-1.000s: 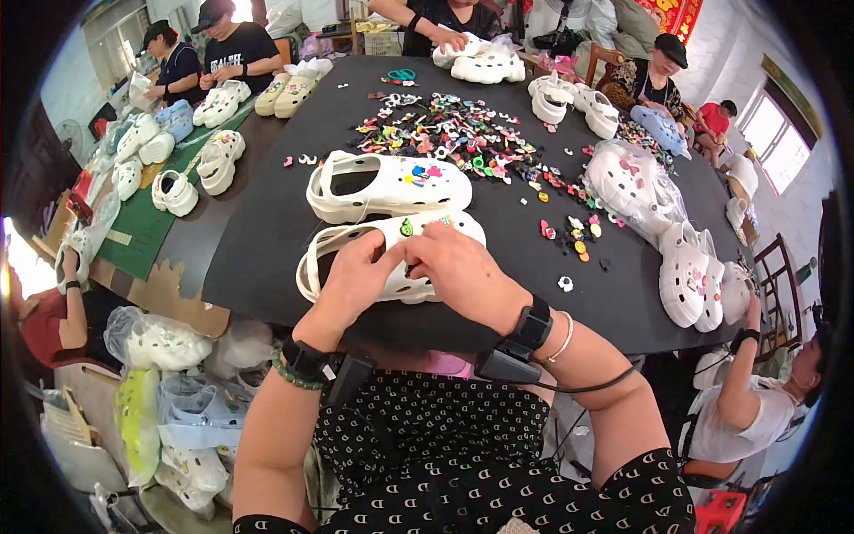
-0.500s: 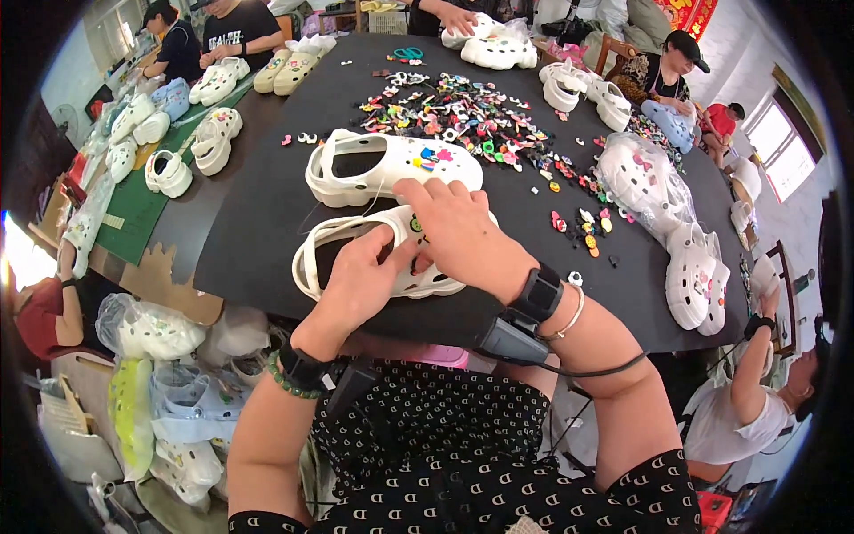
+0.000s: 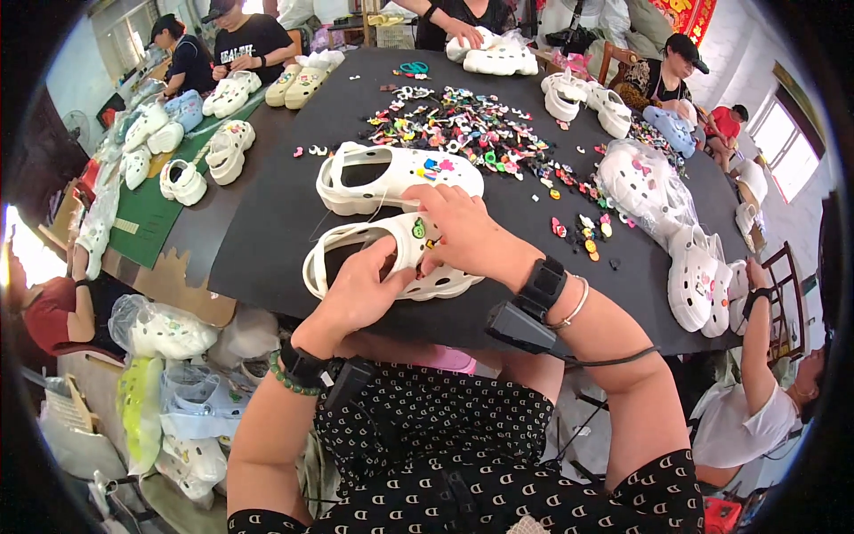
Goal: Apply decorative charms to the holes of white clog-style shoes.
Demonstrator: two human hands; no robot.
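Note:
A white clog [image 3: 336, 238] lies nearest me on the black table, its toe to the right. My left hand [image 3: 356, 292] grips it at the foot opening, some fingers hidden inside and the thumb along its near side. Over the toe, my right hand [image 3: 467, 233] is closed, thumb and fingertips pinched at a small dark-red shoe charm, mostly hidden. A green round charm [image 3: 419, 229] sits on the upper beside those fingers, with a bit of yellow and black next to it. Just beyond lies a second white clog [image 3: 365, 198] bearing colourful charms [image 3: 434, 167].
A heap of loose charms [image 3: 463, 125] spreads beyond the clogs, with a small cluster [image 3: 589, 233] to the right. Bagged clogs [image 3: 642, 182] and another decorated pair [image 3: 692, 283] line the right edge. Other people work around the table; a hand [image 3: 467, 34] touches white clogs at the far side.
The view has shifted slightly, so the table and clogs sit a little lower and further right. Both hands stay on the near clog, the right fingers slightly repositioned around the charm.

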